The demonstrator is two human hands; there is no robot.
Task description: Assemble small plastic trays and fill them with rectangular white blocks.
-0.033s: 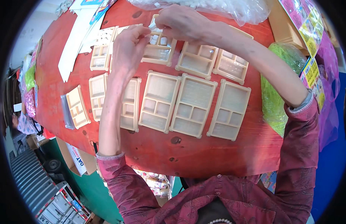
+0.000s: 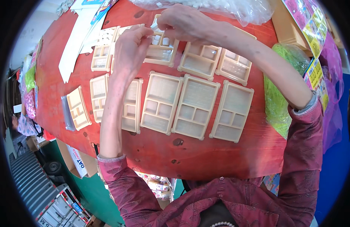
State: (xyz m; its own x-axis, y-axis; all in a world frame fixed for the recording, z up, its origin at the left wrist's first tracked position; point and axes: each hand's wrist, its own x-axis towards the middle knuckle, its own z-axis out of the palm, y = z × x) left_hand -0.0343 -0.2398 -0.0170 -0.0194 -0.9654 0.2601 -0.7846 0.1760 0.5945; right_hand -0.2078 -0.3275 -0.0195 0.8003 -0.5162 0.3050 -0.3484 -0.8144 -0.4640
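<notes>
You reach across a red table (image 2: 152, 159), left hand (image 2: 130, 46) and right hand (image 2: 183, 23) close together at a far cream tray (image 2: 159, 56) with white pieces (image 2: 166, 41) in its compartments; both are curled narrow, though whether they hold anything cannot be told; more divided trays (image 2: 197, 89) lie in a near row.

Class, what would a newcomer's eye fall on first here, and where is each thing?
Most striking is the wide red table filling the middle, with cream plastic compartment trays in two rows across it. Next come the person's bare left hand and bare right hand, close together over the far row, near small white pieces in one tray. A bright green plastic bundle stands out at the table's right.
</notes>
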